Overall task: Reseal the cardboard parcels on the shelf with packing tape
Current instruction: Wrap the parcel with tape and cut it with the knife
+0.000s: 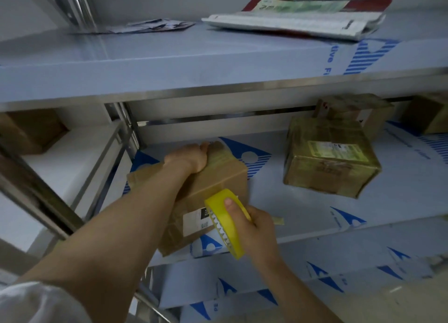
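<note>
A brown cardboard parcel (219,177) with a white label lies on the middle shelf (303,206), its near end over the shelf's front edge. My left hand (191,159) lies on the parcel's top at the far end, fingers reaching over the back edge. My right hand (254,228) grips a yellow roll of packing tape (226,222) against the parcel's near right side. A short loose tape end sticks out to the right of that hand. A second parcel (331,158), wrapped in glossy tape with a yellow-green label, sits farther right on the same shelf.
More boxes stand at the back right (356,109), at the far right edge (431,116) and on the left bay (29,131). The upper shelf (169,56) holds folded papers (298,19). A steel upright (126,128) rises left of the parcel. A lower shelf (315,274) shows below.
</note>
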Tool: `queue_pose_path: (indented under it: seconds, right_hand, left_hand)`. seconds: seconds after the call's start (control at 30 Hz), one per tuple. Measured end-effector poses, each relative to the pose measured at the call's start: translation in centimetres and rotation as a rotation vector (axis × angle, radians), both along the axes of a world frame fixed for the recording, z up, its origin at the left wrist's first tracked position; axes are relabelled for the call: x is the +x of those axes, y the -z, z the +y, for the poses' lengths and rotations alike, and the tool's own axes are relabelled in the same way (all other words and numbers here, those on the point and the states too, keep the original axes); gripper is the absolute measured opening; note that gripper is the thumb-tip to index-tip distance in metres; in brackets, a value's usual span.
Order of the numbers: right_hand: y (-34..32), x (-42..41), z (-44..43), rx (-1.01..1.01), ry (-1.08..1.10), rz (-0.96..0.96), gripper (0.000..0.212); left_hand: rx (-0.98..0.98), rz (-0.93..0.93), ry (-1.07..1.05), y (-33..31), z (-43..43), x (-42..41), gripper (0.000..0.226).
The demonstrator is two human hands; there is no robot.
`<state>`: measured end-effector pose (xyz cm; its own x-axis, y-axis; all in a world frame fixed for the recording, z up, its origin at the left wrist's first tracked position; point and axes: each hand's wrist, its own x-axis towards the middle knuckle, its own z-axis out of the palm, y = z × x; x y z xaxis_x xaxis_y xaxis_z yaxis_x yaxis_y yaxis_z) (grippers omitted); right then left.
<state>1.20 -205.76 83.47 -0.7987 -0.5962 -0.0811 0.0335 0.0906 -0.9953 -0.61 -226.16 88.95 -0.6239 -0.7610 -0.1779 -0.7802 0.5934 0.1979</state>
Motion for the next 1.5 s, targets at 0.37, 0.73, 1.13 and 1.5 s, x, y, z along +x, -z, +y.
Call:
queue_pose_path:
  seconds: [0.37,0.73,1.13,1.5]
  right_hand:
    - [-0.3,-0.1,-0.2,0.005,0.032,0.023,0.048]
    - [0.4,0.0,0.1,0.028,0.029,0.035,0.055]
    - [0.6,-0.3,-0.4,0.014,0.007,0.005,0.063]
    - [-0.1,-0.7,0.6,0.053,0.05,0.018,0.049]
  left_hand:
    - [-0.135,-0.045,0.048,0.8,5.3,0.7,0.108]
    - [-0.165,-0.06,0.013,-0.3,2.8,0.7,0.091]
    - [0.039,-0.037,0.028,0.4,-1.3,0.0,0.088]
    - [0.01,-0.062,0.562,-1.5,3.8,3.8,0.067]
